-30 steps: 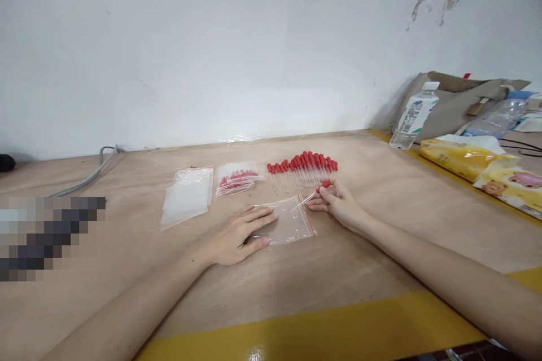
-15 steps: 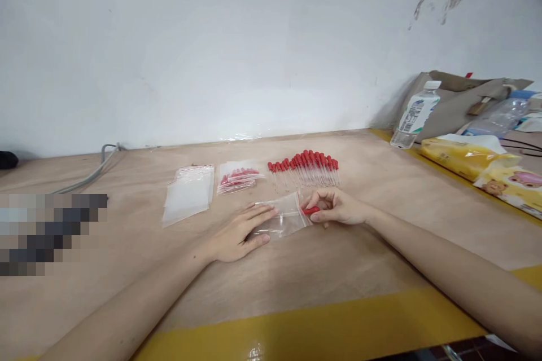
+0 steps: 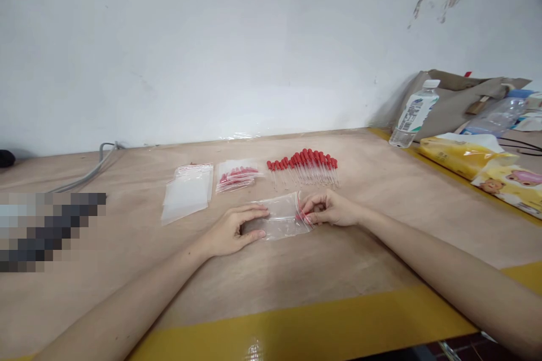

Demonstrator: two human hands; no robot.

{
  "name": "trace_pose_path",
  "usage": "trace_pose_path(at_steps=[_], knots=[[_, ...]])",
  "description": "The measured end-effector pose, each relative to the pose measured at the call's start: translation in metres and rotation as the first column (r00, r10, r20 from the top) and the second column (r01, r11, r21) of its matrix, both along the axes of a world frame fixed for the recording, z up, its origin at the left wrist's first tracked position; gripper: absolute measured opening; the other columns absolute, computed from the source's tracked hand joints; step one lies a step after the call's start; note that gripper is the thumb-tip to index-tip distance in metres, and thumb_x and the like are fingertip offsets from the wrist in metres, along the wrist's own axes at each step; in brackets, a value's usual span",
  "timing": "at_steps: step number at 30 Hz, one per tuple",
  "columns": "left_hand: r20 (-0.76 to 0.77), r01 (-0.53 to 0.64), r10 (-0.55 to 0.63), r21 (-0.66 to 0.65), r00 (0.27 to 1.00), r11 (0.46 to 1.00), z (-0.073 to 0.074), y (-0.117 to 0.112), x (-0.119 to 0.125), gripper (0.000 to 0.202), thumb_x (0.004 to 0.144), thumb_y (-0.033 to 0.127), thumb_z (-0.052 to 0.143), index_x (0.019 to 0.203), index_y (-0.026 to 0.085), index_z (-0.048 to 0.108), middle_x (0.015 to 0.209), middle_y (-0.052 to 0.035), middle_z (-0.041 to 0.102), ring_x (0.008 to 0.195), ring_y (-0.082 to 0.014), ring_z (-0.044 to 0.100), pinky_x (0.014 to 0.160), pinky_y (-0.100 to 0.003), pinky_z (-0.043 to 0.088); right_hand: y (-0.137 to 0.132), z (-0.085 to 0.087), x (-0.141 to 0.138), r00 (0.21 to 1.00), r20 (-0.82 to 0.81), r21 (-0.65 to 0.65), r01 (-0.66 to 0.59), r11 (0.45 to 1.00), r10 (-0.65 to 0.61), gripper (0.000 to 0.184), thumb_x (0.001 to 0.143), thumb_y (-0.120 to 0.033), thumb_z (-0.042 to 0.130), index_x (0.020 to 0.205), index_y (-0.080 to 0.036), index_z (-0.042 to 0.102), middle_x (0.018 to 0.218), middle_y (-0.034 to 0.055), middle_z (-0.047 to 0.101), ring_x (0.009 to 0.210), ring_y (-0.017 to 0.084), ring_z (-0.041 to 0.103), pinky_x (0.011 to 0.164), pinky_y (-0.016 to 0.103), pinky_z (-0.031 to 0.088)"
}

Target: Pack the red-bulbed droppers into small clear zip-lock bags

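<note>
A clear zip bag [image 3: 282, 227] lies flat on the table between my hands, its red-lined mouth facing right. My left hand [image 3: 231, 231] rests at the closed left end, fingers and thumb apart and touching the plastic. At the mouth, my right hand [image 3: 334, 208] pinches a dropper by its red rubber bulb [image 3: 300, 216]. The bulb shows through the film just inside the opening; the glass tube is hard to make out. Behind the bag lies a fanned row of droppers [image 3: 311, 158] with red bulbs and clear tubes.
A stack of flat zip bags [image 3: 188, 194] lies at left, beside a pile of bags holding red-bulbed droppers [image 3: 237, 176]. At right stand a water bottle [image 3: 415, 114], a grey bag [image 3: 449, 104] and yellow tissue packs [image 3: 466, 155]. A grey cable [image 3: 91, 172] runs at far left.
My right hand has moved slightly left, bringing the red bulb from outside the mouth to inside it. My left hand has slid a little left and lies less over the bag.
</note>
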State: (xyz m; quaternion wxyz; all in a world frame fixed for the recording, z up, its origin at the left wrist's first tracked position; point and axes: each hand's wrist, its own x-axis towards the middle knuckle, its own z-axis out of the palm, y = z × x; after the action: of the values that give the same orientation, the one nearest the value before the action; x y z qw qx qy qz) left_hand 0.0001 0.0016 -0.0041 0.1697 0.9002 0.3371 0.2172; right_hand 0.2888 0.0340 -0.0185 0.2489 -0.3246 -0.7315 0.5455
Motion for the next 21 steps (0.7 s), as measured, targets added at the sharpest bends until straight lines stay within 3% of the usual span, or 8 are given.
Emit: trace_pose_path(at_steps=[4, 7, 13, 16, 21], knots=[[-0.007, 0.015, -0.015, -0.004, 1.000, 1.000, 0.000, 0.002, 0.000, 0.038, 0.082, 0.036, 0.057, 0.118, 0.022, 0.057, 0.123, -0.0062, 0.056, 0.117, -0.0216, 0.050, 0.098, -0.038, 0.041, 0.000, 0.005, 0.000, 0.994, 0.063, 0.214, -0.098, 0.972, 0.087, 0.022, 0.071, -0.038, 0.067, 0.078, -0.018, 0.070, 0.089, 0.0040, 0.059, 0.072, 0.010, 0.055, 0.060, 0.022, 0.043], [-0.010, 0.024, -0.024, 0.003, 1.000, 1.000, -0.001, 0.002, 0.001, 0.038, 0.083, 0.036, 0.056, 0.118, 0.022, 0.056, 0.124, -0.0065, 0.056, 0.117, -0.0214, 0.050, 0.098, -0.038, 0.041, -0.008, 0.008, -0.008, 0.997, 0.053, 0.256, -0.070, 0.964, 0.059, 0.022, 0.069, -0.039, 0.068, 0.076, -0.018, 0.071, 0.083, 0.0031, 0.059, 0.073, 0.011, 0.055, 0.064, 0.023, 0.043], [-0.037, 0.001, 0.000, 0.024, 0.999, 1.000, -0.001, 0.002, 0.003, 0.039, 0.084, 0.036, 0.054, 0.121, 0.023, 0.054, 0.124, -0.0053, 0.056, 0.118, -0.0213, 0.048, 0.100, -0.039, 0.040, -0.025, 0.014, -0.022, 0.962, 0.082, 0.096, 0.254, 0.962, -0.262, 0.030, 0.072, -0.045, 0.062, 0.072, -0.015, 0.062, 0.056, -0.0033, 0.053, 0.047, 0.007, 0.043, 0.046, 0.021, 0.034], [-0.037, -0.024, 0.025, 0.032, 0.999, 0.999, -0.001, 0.001, 0.004, 0.040, 0.084, 0.037, 0.054, 0.121, 0.022, 0.054, 0.124, -0.0049, 0.056, 0.119, -0.0210, 0.048, 0.100, -0.039, 0.039, -0.030, 0.018, -0.024, 0.942, 0.070, 0.030, 0.327, 0.944, -0.329, 0.033, 0.075, -0.048, 0.057, 0.073, -0.015, 0.060, 0.055, -0.0035, 0.053, 0.043, 0.006, 0.040, 0.044, 0.021, 0.031], [-0.006, -0.036, 0.037, 0.073, 0.999, 0.997, -0.001, -0.001, 0.006, 0.040, 0.084, 0.035, 0.054, 0.122, 0.022, 0.053, 0.124, -0.0062, 0.055, 0.117, -0.0213, 0.049, 0.099, -0.038, 0.041, -0.035, 0.018, -0.030, 0.910, -0.004, -0.047, 0.413, 0.909, -0.414, 0.031, 0.060, -0.041, 0.072, 0.067, -0.015, 0.056, 0.059, -0.0012, 0.059, 0.048, 0.006, 0.045, 0.045, 0.020, 0.032]])
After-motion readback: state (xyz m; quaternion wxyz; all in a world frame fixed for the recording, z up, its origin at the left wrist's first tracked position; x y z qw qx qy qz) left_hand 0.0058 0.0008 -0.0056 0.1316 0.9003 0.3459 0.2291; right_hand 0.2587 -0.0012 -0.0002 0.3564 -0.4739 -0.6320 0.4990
